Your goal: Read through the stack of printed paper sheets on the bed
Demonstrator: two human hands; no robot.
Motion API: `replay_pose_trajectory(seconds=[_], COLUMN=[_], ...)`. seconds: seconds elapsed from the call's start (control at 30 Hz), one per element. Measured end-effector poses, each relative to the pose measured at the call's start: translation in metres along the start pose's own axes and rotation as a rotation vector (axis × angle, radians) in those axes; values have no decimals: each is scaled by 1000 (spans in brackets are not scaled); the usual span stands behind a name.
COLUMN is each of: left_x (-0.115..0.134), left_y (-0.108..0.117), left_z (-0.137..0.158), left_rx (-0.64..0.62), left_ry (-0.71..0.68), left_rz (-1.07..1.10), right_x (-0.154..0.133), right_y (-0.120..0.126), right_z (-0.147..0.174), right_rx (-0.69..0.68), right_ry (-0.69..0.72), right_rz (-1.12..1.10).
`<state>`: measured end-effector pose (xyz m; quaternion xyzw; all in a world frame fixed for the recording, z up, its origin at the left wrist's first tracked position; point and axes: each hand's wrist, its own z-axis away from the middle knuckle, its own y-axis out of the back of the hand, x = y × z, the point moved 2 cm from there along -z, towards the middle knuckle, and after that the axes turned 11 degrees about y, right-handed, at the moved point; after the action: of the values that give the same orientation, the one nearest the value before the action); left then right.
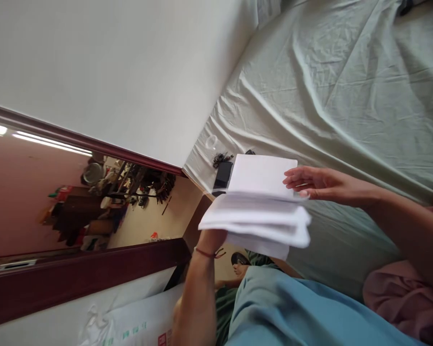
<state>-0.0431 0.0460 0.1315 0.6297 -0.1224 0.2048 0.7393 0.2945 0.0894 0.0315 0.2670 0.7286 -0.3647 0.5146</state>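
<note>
Left hand (213, 236) is grasping open book (261, 174) at near left, fingers hidden. Right hand (312, 181) is hovering at the book's right edge, can't tell if pinching pages. Phone (223, 174) is lying on bedsheet (328, 129), left of book.

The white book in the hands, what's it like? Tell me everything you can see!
The white book looks like paper and lies open, with a fold across its middle. Its far page is fairly flat; the nearer pages are loosely fanned and blurred. No writing can be made out. The left grip is under the near part, mostly hidden. The right grip is at the right edge; whether it pinches a page is unclear. Beyond it spreads a pale cloth.
</note>
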Motion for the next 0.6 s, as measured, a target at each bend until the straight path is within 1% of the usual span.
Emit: replay_pose_trajectory(seconds=[0.07, 0.13, 0.17, 0.23, 0.3, 0.33, 0.4, 0.47, 0.53, 0.6], left_x=[1, 4, 7, 13, 18, 20, 22, 23, 22, 19], left_y=[15, 36, 48, 68, 79, 79, 68, 43, 8, -33], left_z=[-6, -5, -4, 0, 4, 6, 12, 17, 23, 29], left_rx=[-166, -332, -352, -334, -232, -172, -63, 54, 128, 144], left_ry=[138, 262, 293, 314, 289, 272, 245, 208, 162, 151], left_rz=[-21, 62, 145, 266, 368, 421, 527, 615, 671, 740], right_x=[-5, -6, -6, -3, 1, 3, 7, 8, 6, 1], right_y=[1, 2, 4, 6, 8, 7, 5, 2, -1, -1], right_z=[-2, -3, -4, -4, -4, -4, -4, -4, -4, -3], right_rx=[77, 167, 232, 384, 495, 519, 518, 455, 369, 357], right_ry=[-2, -26, -49, -97, -131, -143, -156, -151, -106, -56], right_rz=[-29, -44, -49, -48, -57, -74, -143, -243, -342, -422])
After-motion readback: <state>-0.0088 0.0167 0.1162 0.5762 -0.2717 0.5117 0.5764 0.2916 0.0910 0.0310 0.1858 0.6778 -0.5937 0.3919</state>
